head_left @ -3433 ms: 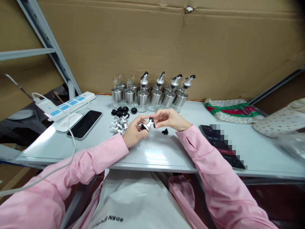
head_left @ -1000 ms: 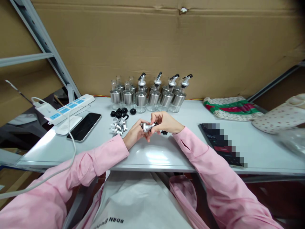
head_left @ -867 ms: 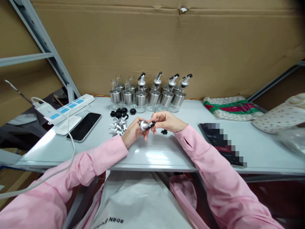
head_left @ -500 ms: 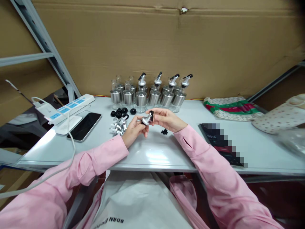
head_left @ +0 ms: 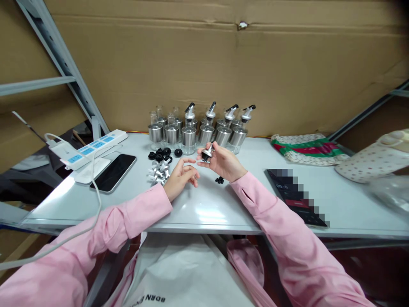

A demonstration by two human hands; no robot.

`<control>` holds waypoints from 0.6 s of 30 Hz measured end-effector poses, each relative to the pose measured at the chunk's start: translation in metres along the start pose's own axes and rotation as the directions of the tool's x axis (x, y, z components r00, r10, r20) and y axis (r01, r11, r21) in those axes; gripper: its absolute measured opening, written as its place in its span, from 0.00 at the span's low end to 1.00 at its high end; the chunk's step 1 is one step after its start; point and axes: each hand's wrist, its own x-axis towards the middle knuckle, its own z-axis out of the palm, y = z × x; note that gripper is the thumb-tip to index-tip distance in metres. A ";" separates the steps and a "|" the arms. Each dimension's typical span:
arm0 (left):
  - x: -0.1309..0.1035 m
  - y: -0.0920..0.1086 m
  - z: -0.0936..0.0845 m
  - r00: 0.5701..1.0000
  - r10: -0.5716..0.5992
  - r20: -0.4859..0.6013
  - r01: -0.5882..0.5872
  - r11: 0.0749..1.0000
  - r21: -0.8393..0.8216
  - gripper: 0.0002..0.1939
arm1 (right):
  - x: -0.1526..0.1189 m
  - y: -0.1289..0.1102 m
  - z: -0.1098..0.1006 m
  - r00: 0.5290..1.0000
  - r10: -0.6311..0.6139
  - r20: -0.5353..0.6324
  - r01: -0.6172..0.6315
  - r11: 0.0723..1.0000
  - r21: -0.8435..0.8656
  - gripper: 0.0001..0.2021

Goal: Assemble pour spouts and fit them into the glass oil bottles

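Apron: "BORN" in dark letters, upside down in this view, followed by more lettering that cannot be made out.
Phone on the counter's right: "00:0" on the dark screen, later digits pixelated.
Power strip: markings too small to read.

I log one silver-and-black pourer; left of it, black caps, silver spouts; right of it, a green-and-red-banded white cloth, dotted cream item.
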 end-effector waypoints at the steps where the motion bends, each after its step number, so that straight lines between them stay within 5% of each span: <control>1: 0.000 0.000 0.000 1.000 -0.012 -0.002 0.012 1.000 0.006 0.15 | 0.001 -0.001 0.000 0.999 0.015 -0.039 -0.014 0.999 0.031 0.10; 8: -0.001 0.001 -0.001 1.000 -0.022 0.006 0.021 0.998 0.064 0.12 | 0.001 -0.001 0.002 0.999 -0.008 -0.054 0.006 0.999 -0.037 0.11; 12: -0.010 0.021 0.007 0.997 0.041 0.065 -0.046 0.996 0.074 0.09 | 0.002 0.000 0.000 0.995 -0.049 -0.085 0.039 0.993 -0.111 0.16; 15: -0.039 0.047 0.020 0.974 -0.036 0.223 0.072 0.985 -0.157 0.09 | 0.002 -0.001 -0.003 0.987 -0.114 -0.112 0.097 0.985 -0.144 0.15; 18: -0.091 0.062 0.025 0.908 -0.075 0.412 0.199 0.943 -0.267 0.16 | 0.001 -0.002 -0.004 0.981 -0.153 -0.123 0.133 0.979 -0.157 0.12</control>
